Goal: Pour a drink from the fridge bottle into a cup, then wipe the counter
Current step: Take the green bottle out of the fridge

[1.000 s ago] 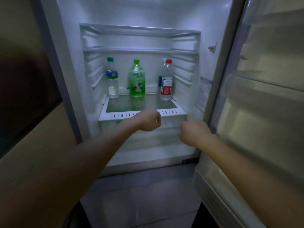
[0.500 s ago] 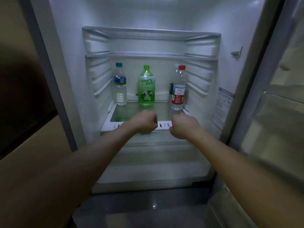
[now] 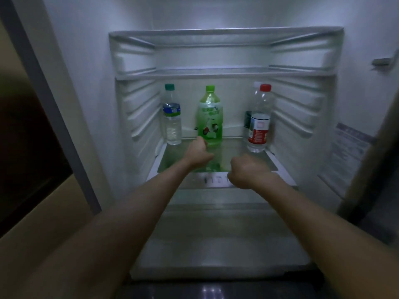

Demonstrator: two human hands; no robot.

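Observation:
Three bottles stand on the glass shelf [image 3: 244, 156] of the open fridge. The green drink bottle [image 3: 210, 117] with a green cap is in the middle. A clear water bottle [image 3: 172, 117] with a teal cap is on its left, and a clear bottle [image 3: 259, 121] with a red cap and red label on its right. My left hand [image 3: 199, 153] is over the shelf with curled fingers, its knuckles at the green bottle's lower left side; the fingers are not round the bottle. My right hand [image 3: 248, 171] is a loose fist above the shelf's front edge and holds nothing.
A second white-capped bottle [image 3: 248, 119] stands half hidden behind the red-capped one. Above are two bare shelves [image 3: 216, 72]. A drawer front [image 3: 216, 212] lies under the glass shelf. The open fridge door [image 3: 388, 147] is at the right, a dark cabinet [image 3: 26, 147] at the left.
The camera and both arms moved closer into the fridge. My left hand went forward from the shelf's front edge to the base of the green bottle; my right hand followed to the shelf's edge.

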